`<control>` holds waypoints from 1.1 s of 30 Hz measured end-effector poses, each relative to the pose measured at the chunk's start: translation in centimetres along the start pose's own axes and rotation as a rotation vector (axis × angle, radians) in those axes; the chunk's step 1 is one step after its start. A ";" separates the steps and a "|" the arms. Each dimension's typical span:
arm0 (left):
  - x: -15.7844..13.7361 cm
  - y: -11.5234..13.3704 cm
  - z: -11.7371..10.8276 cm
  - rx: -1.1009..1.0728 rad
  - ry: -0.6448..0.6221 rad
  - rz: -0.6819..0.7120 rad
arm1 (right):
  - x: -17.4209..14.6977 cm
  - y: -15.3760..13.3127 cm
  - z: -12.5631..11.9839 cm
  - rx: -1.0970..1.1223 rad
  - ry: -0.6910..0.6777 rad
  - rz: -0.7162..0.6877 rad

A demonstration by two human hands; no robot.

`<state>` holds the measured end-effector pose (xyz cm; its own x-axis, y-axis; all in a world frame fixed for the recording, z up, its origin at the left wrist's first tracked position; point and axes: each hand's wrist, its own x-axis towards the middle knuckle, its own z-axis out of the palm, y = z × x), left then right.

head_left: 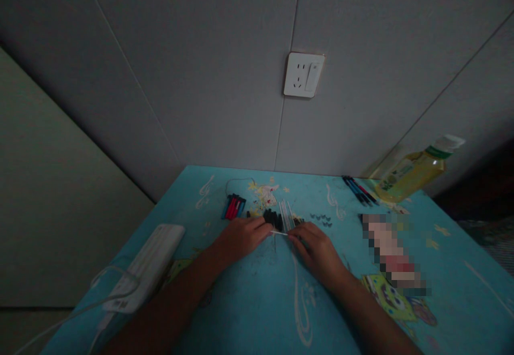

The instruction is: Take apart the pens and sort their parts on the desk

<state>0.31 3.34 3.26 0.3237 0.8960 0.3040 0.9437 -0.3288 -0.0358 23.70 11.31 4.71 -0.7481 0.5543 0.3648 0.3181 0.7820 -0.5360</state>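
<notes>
Between my two hands lies a thin white tube, like a pen refill [280, 233], held level just above the blue table. My left hand [246, 235] pinches one end with closed fingers. At the other end, my right hand [314, 245] has its thumb and fingers closed on it. Just beyond are several more pale, slim tubes [285, 211] lying side by side. Short black parts [272, 218] sit beside them, partly hidden by my left hand. Farther left is a row of blue and red pen barrels [233, 206]. Small dark clip-like pieces [320, 219] are spread beyond my right hand.
A white power strip [149, 269] with cables lies on the left of the table [252, 312]. Several pens [358, 190] and a bottle of yellow liquid [413, 175] are at the back right. Nearer is a pixelated item [391, 253]. The wall carries a socket [304, 75].
</notes>
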 end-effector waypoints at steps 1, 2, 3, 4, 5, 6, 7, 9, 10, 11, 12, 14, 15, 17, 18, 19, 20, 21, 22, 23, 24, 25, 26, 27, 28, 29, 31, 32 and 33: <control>0.0 -0.1 -0.2 -0.010 -0.005 -0.035 | 0.0 0.1 -0.1 -0.013 0.034 0.025; 0.1 -0.3 -0.3 -0.015 -0.005 -0.087 | 0.0 0.3 -0.2 -0.032 0.082 0.061; 0.1 -0.6 -0.5 -0.014 -0.004 -0.150 | 0.0 0.6 -0.4 -0.058 0.135 0.104; 0.1 -0.9 -0.6 -0.003 -0.004 -0.220 | -0.1 0.9 -0.5 -0.091 0.184 0.150; 0.1 -1.2 -0.7 0.015 -0.005 -0.289 | -0.1 1.2 -0.7 -0.131 0.225 0.195; 0.0 -1.4 -0.8 0.034 -0.012 -0.344 | -0.2 1.4 -0.9 -0.175 0.251 0.235; 0.0 -1.6 -0.8 0.049 -0.024 -0.384 | -0.2 1.6 -1.0 -0.222 0.266 0.272; -0.2 -1.8 -0.7 0.055 -0.054 -0.416 | -0.3 1.9 -1.0 -0.308 0.261 0.327; -0.2 -1.8 -0.7 0.047 -0.069 -0.412 | -0.4 2.0 -0.9 -0.346 0.252 0.346; -0.3 -1.7 -0.6 0.035 -0.083 -0.401 | -0.5 2.0 -0.7 -0.380 0.239 0.360; -0.3 -1.5 -0.6 0.024 -0.095 -0.390 | -0.5 2.0 -0.5 -0.410 0.222 0.371; -0.3 -1.1 -0.6 0.010 -0.118 -0.373 | -0.6 2.0 -0.1 -0.465 0.191 0.382; -0.3 -0.9 -0.6 0.006 -0.132 -0.366 | -0.6 2.0 0.1 -0.486 0.175 0.380; -0.2 -0.6 -0.7 -0.002 -0.164 -0.359 | -0.5 1.9 0.5 -0.509 0.146 0.369; -0.1 -0.4 -0.8 -0.005 -0.180 -0.360 | -0.4 1.8 0.7 -0.513 0.136 0.360; -0.1 -0.4 -0.9 -0.003 -0.194 -0.368 | -0.3 1.7 0.8 -0.516 0.128 0.352; 0.0 -0.3 -1.0 0.002 -0.204 -0.383 | -0.2 1.6 0.9 -0.517 0.121 0.347; -0.1 -0.2 -1.0 0.012 -0.211 -0.402 | -0.1 1.4 1.1 -0.517 0.115 0.342; -0.1 -0.2 -1.1 0.024 -0.217 -0.422 | 0.0 1.3 1.2 -0.513 0.109 0.337; -0.2 -0.1 -1.2 0.033 -0.223 -0.440 | 0.2 1.1 1.3 -0.503 0.100 0.331; -0.2 -0.1 -1.2 0.039 -0.231 -0.456 | 0.3 1.0 1.3 -0.491 0.093 0.326; -0.3 -0.1 -1.2 0.043 -0.240 -0.470 | 0.3 0.8 1.4 -0.478 0.088 0.321; -0.4 0.0 -1.3 0.046 -0.253 -0.482 | 0.4 0.8 1.4 -0.464 0.085 0.316; -0.5 0.0 -1.3 0.048 -0.266 -0.491 | 0.4 0.7 1.4 -0.451 0.083 0.310; -0.5 0.0 -1.3 0.050 -0.276 -0.496 | 0.4 0.7 1.3 -0.441 0.080 0.304; -0.5 0.0 -1.3 0.051 -0.283 -0.496 | 0.3 0.8 1.3 -0.434 0.080 0.301; -0.5 0.0 -1.3 0.047 -0.289 -0.483 | 0.2 1.0 1.1 -0.428 0.078 0.300; -0.5 0.0 -1.3 0.043 -0.289 -0.476 | 0.2 1.1 1.1 -0.428 0.079 0.302; -0.4 0.0 -1.3 0.040 -0.288 -0.474 | 0.1 1.3 1.0 -0.428 0.080 0.303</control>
<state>0.10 2.54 4.38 -0.1366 0.9904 0.0230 0.9906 0.1366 0.0034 23.42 12.10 3.33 -0.5445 0.7804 0.3073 0.7349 0.6205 -0.2737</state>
